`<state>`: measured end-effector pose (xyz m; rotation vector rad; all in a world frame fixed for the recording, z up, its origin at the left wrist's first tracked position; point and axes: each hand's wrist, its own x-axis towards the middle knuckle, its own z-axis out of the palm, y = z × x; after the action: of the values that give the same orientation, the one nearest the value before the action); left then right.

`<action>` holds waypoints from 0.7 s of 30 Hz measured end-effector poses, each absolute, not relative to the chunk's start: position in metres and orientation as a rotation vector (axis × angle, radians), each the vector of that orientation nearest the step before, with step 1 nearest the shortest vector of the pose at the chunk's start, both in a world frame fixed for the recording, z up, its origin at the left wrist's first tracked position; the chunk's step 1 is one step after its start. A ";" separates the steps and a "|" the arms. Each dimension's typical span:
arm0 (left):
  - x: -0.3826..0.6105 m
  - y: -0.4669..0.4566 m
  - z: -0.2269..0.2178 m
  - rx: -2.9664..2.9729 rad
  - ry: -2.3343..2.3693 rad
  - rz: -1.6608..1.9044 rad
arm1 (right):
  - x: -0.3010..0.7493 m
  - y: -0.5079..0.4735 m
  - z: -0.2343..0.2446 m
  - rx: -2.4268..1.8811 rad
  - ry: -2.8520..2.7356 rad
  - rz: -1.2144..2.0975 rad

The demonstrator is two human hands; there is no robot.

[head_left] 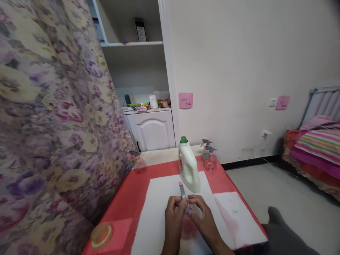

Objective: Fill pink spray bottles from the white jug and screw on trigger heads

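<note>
Low in the view, a clear pinkish spray bottle [188, 229] stands on the white sheet [154, 205] between my hands. Its grey spray head [182, 191] has a pink nozzle tip pointing away from me. My left hand [174, 214] is closed, thumb and fingers pinching the spray head from the left. The fingers of my right hand [204, 216] curl around the bottle's neck and head from the right. Just beyond them is a pale green detergent jug [189, 164] with a green mouth. My fingers partly hide the bottle's neck.
More spray bottles stand at the far left [139, 164] and far right [210, 162] of the red table cover [127, 205]. A round yellowish lid [101, 234] lies front left. A stained paper [236, 216] lies right. A floral curtain [58, 117] borders the left side.
</note>
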<state>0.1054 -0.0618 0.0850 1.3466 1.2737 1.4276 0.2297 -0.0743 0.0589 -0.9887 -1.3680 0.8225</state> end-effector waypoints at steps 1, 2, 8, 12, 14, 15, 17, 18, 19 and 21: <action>0.105 -0.062 0.085 1.345 1.274 1.425 | 0.231 -0.073 0.057 -1.024 -1.353 0.807; 0.105 -0.062 0.085 1.342 1.270 1.420 | 0.231 -0.071 0.055 -1.043 -1.345 0.799; 0.105 -0.065 0.087 1.339 1.261 1.428 | 0.224 -0.061 0.056 -0.910 -1.448 0.868; 0.106 -0.065 0.086 1.334 1.256 1.424 | 0.220 -0.060 0.056 -0.914 -1.409 0.836; 0.106 -0.064 0.085 1.326 1.264 1.426 | 0.219 -0.060 0.055 -0.924 -1.411 0.787; 0.106 -0.064 0.084 1.324 1.270 1.427 | 0.218 -0.061 0.055 -0.929 -1.414 0.763; 0.106 -0.064 0.083 1.319 1.280 1.427 | 0.218 -0.062 0.053 -0.942 -1.416 0.740; 0.106 -0.064 0.084 1.314 1.282 1.426 | 0.218 -0.064 0.051 -0.951 -1.412 0.745; 0.106 -0.064 0.084 1.307 1.283 1.425 | 0.218 -0.065 0.047 -0.963 -1.400 0.761; 0.107 -0.066 0.087 1.286 1.283 1.423 | 0.217 -0.069 0.035 -0.998 -1.353 0.813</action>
<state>0.1068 -0.0659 0.0873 1.2855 1.2834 1.4233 0.2174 -0.0694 0.0348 -0.9978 -1.3531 0.8127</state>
